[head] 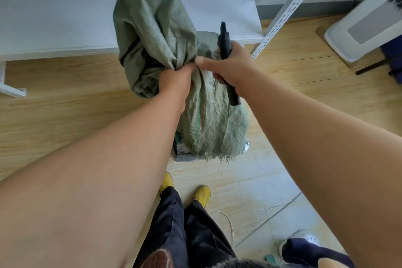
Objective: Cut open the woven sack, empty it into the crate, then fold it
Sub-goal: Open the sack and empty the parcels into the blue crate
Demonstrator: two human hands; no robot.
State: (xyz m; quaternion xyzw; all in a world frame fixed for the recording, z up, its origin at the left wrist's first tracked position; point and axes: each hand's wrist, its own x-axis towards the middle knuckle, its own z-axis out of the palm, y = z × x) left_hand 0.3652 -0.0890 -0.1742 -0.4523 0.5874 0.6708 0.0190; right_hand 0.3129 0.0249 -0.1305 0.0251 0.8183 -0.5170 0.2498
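A grey-green woven sack (152, 28) hangs in mid-air in front of me, bulging above my hands. My left hand (176, 81) is clenched around its gathered middle. The sack's frayed lower end (213, 128) drapes down over a crate (181, 153), most of which is hidden; only a corner with some contents shows. My right hand (230, 66) is closed around a black utility knife (226, 50), its thumb resting against the sack beside my left hand. The knife's tip points up and away from me.
A white shelf board (54, 17) lies low behind the sack, with a perforated metal upright (289, 8) to the right. A white appliance (365, 22) stands far right. My yellow shoes (202, 194) are below; another person's white shoe (304, 237) is at bottom right.
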